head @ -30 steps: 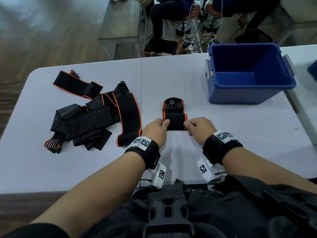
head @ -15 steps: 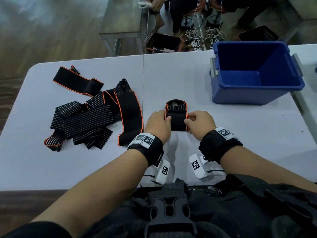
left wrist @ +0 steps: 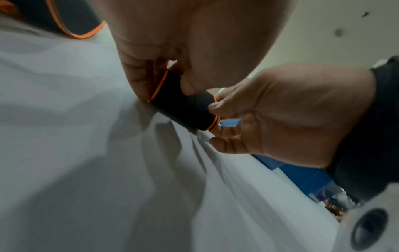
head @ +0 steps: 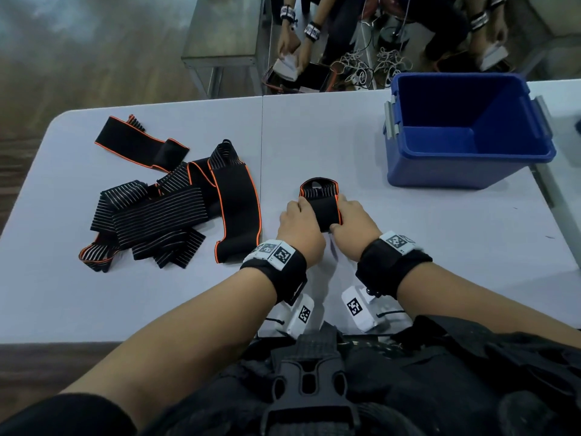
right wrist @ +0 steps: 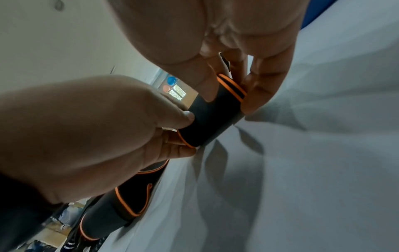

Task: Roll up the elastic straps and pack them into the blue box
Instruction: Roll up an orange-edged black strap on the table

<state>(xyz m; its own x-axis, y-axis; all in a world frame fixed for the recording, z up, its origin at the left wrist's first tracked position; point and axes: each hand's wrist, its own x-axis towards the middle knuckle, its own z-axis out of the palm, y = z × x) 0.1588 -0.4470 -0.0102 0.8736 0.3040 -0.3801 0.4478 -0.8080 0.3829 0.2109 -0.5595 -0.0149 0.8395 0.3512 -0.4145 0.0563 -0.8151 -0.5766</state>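
Observation:
A black elastic strap with orange edging (head: 323, 210) lies on the white table (head: 314, 130) in front of me, partly wound into a roll. My left hand (head: 303, 215) grips the roll's left end and my right hand (head: 341, 215) grips its right end, thumbs on the near side. A short striped tail (head: 318, 189) lies flat beyond the roll. The left wrist view shows the roll (left wrist: 183, 109) pinched between thumbs and fingers; so does the right wrist view, roll (right wrist: 213, 119). The blue box (head: 465, 171) stands open at the far right; nothing shows inside it.
A heap of several loose black straps (head: 176, 212), some striped and some orange-edged, lies on the table's left half. Other people work at a metal bench (head: 226, 42) beyond the far edge. A second table (head: 566, 190) adjoins on the right.
Both hands have moved away from me along the table, turning the roll forward. The flat tail beyond the roll has grown shorter.

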